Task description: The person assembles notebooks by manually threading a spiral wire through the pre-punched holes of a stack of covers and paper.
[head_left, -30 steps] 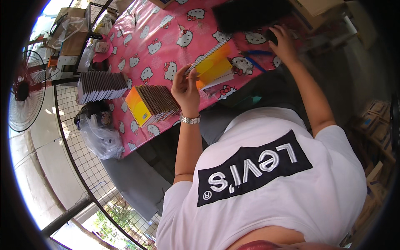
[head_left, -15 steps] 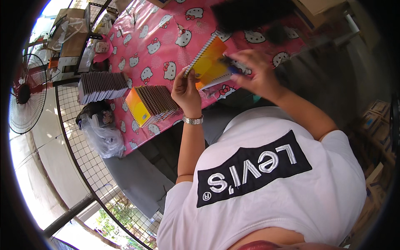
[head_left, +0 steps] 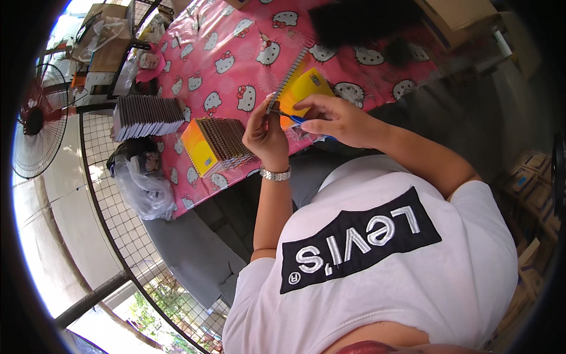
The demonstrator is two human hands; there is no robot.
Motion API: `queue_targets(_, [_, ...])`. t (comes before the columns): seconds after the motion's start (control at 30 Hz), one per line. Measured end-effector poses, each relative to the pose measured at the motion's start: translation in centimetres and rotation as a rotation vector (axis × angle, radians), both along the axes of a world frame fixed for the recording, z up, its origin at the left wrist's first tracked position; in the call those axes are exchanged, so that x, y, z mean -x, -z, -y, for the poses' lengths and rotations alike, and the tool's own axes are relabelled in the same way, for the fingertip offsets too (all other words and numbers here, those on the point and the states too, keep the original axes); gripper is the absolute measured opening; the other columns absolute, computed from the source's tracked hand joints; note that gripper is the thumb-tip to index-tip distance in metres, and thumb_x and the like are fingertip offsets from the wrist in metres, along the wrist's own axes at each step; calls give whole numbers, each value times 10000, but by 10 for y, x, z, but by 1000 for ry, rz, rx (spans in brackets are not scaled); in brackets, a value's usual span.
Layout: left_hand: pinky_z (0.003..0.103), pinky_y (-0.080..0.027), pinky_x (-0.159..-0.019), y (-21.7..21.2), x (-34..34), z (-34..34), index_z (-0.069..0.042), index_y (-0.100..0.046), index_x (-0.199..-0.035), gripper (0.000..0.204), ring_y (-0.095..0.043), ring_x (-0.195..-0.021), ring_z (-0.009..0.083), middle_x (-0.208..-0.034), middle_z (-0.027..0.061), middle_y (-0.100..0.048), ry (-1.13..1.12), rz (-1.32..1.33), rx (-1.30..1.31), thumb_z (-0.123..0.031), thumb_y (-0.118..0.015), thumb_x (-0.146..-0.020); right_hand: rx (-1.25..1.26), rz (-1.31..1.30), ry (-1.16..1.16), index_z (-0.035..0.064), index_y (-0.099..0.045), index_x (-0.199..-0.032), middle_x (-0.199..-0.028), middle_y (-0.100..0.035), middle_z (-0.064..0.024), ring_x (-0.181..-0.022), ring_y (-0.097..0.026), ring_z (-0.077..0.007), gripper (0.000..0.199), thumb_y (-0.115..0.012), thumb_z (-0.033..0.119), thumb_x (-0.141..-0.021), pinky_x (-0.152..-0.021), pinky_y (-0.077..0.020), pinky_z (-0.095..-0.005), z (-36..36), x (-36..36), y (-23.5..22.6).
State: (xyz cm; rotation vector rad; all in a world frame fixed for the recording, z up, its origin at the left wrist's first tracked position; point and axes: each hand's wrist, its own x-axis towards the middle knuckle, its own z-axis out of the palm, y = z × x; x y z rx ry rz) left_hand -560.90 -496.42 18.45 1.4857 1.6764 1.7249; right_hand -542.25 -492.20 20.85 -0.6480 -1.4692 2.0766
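My left hand grips a yellow-orange spiral notebook by the near end of its wire binding, holding it tilted over the table's edge. A pair of blue-handled pliers is in my right hand, its fingers closed around the handles. The metal tip meets the coil's near end beside my left fingertips; whether it bites the wire is too small to tell. To the left, a stack of yellow spiral notebooks stands on the table.
A pink patterned cloth covers the table. Another notebook stack stands farther left, beside a clear plastic bag. A black item lies at the back near a cardboard box. A fan stands at far left.
My right hand has come left with the pliers, bringing their tip to the near end of the notebook's coil. Several inner pages seen before are now hidden by the notebook's yellow cover.
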Motion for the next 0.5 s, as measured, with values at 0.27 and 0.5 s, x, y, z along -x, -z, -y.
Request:
queue_targets(0.27, [398, -450, -756, -161, 124, 10, -53, -668, -862, 204, -596, -848, 271, -883, 99, -662, -192, -1069, 234, -162, -495, -869, -852, 845, 546, 63, -614, -1178, -1111, -603, -157, -1043, -597, -346, 450, -736, 182, -762, -926, -482, -430, -45, -117, 99])
queue_targets(0.5, [446, -378, -1053, -63, 215, -7, -99, -524, -1318, 456, -487, -1245, 356, -1309, 160, -563, -133, -987, 630, -180, -570, -872, -1226, 686, 734, 69, -635, -1148, -1059, -616, -173, -1022, -582, -387, 348, -679, 222, -838, -895, -490, -453, -144, -64, 85])
